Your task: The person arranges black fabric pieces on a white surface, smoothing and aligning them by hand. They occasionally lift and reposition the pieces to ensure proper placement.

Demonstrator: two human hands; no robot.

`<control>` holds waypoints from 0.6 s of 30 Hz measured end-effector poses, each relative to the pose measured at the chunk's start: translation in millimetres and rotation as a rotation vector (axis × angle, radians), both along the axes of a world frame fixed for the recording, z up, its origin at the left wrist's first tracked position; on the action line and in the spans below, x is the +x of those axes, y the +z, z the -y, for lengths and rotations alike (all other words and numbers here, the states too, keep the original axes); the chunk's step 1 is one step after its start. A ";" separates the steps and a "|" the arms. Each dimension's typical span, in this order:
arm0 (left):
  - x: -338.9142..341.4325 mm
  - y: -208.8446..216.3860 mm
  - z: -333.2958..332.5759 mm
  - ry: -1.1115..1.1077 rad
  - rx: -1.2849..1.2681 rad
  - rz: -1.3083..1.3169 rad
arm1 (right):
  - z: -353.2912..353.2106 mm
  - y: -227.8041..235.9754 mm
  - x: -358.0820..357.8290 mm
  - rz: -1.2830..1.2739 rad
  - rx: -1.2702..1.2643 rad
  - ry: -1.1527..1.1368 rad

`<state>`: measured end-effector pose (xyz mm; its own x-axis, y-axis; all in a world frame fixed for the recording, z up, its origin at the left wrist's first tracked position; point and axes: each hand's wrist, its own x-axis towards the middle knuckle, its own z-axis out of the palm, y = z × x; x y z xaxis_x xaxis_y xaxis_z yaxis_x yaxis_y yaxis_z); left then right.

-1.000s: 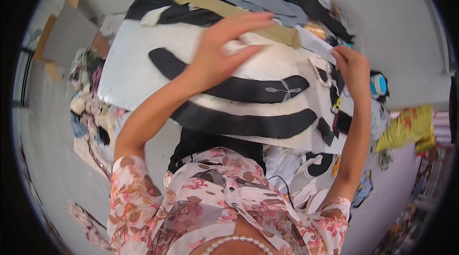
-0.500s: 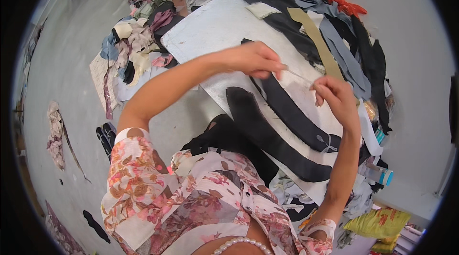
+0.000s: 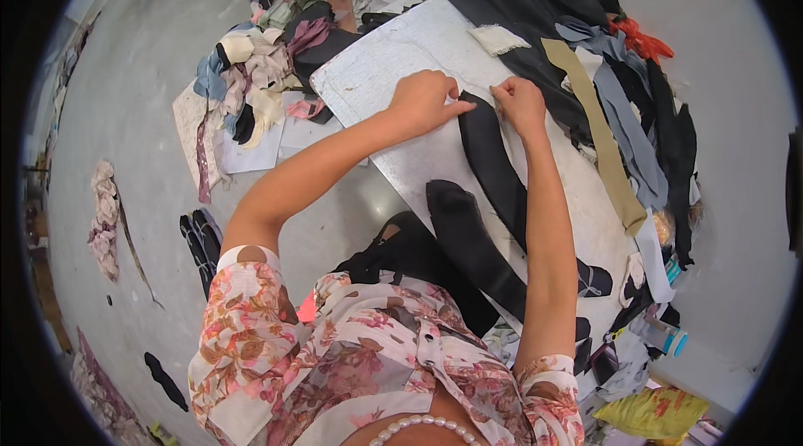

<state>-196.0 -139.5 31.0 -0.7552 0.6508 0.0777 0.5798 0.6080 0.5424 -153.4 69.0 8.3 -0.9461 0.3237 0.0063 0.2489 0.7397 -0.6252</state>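
Two long, curved black fabric pieces lie on the pale work table (image 3: 381, 61): a farther one (image 3: 487, 145) and a nearer one (image 3: 468, 224). My left hand (image 3: 427, 103) is closed in a pinch at the left edge of the farther piece's top end, thumb against the fabric. Just right of that end, my right hand (image 3: 520, 107) pinches too. The thin pale cord, plain between them half a second ago, hardly shows now. My right forearm hides part of both pieces. A light tie (image 3: 594, 281) wraps the farther piece's near end.
Dark cloth (image 3: 527, 7), a tan strip (image 3: 594, 136) and grey-blue strips (image 3: 631, 128) lie along the table's far right side. Mixed scraps (image 3: 259, 61) are heaped beyond its left corner. Tied black bundles (image 3: 201, 245) lie on the floor at left.
Both hands have come down from above the table to the farther black piece's top end, one on each side. The cord is no longer stretched visibly in the air. The view has shifted slightly.
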 end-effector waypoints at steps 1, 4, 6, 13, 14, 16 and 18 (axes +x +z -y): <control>1.0 -4.4 -4.8 0.015 -0.026 -0.062 | -1.3 -0.9 -2.3 0.010 0.000 -0.008; 0.6 -7.6 -19.0 0.013 -0.099 -0.137 | -4.5 -4.0 -5.1 0.046 -0.037 -0.004; -1.9 -16.0 -29.1 -0.028 -0.061 -0.164 | -7.4 -5.6 -5.7 0.044 -0.052 0.015; -1.1 -15.9 -30.2 -0.222 0.155 0.044 | -16.4 -1.0 -6.3 0.140 -0.231 0.084; 4.0 -11.4 -29.1 -0.226 0.209 0.096 | -19.5 -0.1 -7.6 0.161 -0.250 0.144; 9.3 -12.0 -25.6 -0.252 0.365 0.175 | -23.9 0.6 -8.7 0.210 -0.290 0.267; 11.3 -7.0 -24.5 -0.271 0.459 0.283 | -30.0 4.4 -8.3 0.353 -0.272 0.391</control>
<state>-184.7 -115.0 24.0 -0.5995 0.7706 0.2162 0.4762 0.1264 0.8702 -161.7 99.0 12.7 -0.9254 -0.1040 -0.3645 0.2171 0.6430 -0.7345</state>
